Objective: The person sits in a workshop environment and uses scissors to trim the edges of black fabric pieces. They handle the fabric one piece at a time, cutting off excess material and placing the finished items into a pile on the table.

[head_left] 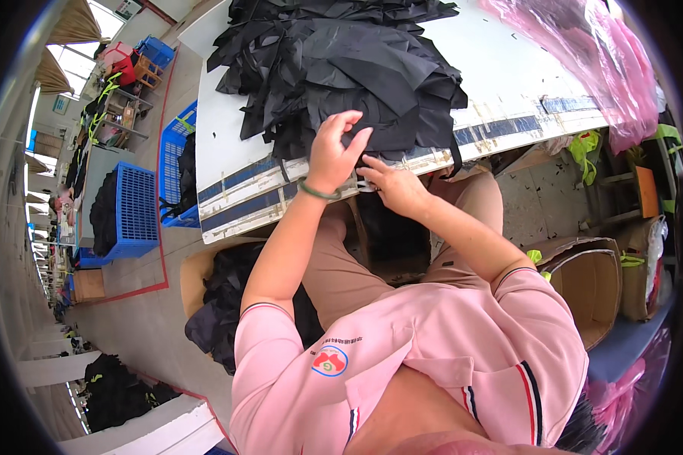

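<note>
A large heap of black fabric pieces [357, 72] covers the middle of the white table [501, 68] in front of me. My left hand [332, 152], with a green bangle at its wrist, is raised over the heap's near edge. Its thumb and fingers are apart, and nothing shows between them. Just right of it, my right hand [395, 186] is at the table's front edge with its fingers curled together. A small pale, shiny bit shows at its fingertips, too small to name. Black cloth hangs over the edge beside both hands.
Pink plastic sheeting [622, 76] drapes over the table's right end. Blue crates [135, 208] with black cloth stand on the left. A cardboard box [584, 284] is open at my right, and black fabric [239, 296] fills another box by my leg. Another person [119, 62] is far left.
</note>
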